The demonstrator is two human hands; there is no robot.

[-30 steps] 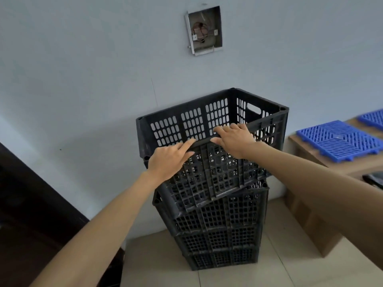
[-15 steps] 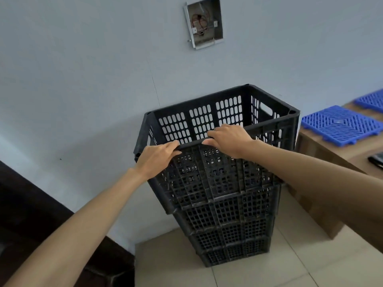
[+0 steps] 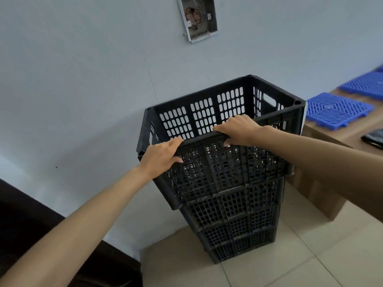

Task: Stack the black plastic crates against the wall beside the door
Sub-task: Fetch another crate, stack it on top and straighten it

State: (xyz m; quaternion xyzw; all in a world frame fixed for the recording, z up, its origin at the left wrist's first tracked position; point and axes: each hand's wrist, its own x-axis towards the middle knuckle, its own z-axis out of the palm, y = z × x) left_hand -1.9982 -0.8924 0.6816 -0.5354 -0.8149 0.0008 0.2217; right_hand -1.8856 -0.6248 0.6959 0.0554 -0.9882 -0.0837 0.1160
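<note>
A stack of black perforated plastic crates (image 3: 236,228) stands on the tiled floor against the pale wall. The top crate (image 3: 223,172) sits level on the stack, its open mouth facing up. My left hand (image 3: 160,156) grips the near rim at its left part, fingers curled over the edge. My right hand (image 3: 240,129) grips the same near rim further right, thumb under the edge. The crates below show only their front and side walls.
A dark door (image 3: 41,235) fills the lower left. An open wall box with wires (image 3: 198,17) hangs above the stack. To the right is a wooden bench (image 3: 323,189) bearing blue plastic grid tiles (image 3: 335,109) and a black object (image 3: 374,138).
The top crate was tilted a second ago; it has dropped level onto the stack. Both hands kept hold of its near rim. My view has moved closer and lower.
</note>
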